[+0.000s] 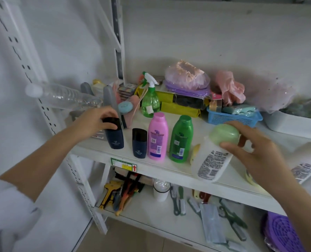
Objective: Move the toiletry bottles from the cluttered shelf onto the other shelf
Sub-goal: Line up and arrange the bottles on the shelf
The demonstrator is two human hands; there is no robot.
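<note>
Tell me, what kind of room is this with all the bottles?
Probably a storage corner or utility room. White metal shelving stands against a bare wall, toiletry bottles such as the pink bottle stand in a row, and brushes and tools lie on the shelf below.

pink bottle (pixel 157 138), green bottle (pixel 181 139), two navy bottles (pixel 114 136), blue perforated basket (pixel 231 118)

Four bottles upright along the shelf (pixel 169 171) front: dark navy bottle (pixel 114 137), shorter navy bottle (pixel 139 143) at its three o'clock, pink bottle (pixel 157 138), green bottle (pixel 181 140); white green-capped bottle (pixel 213 160) tilted.
</note>
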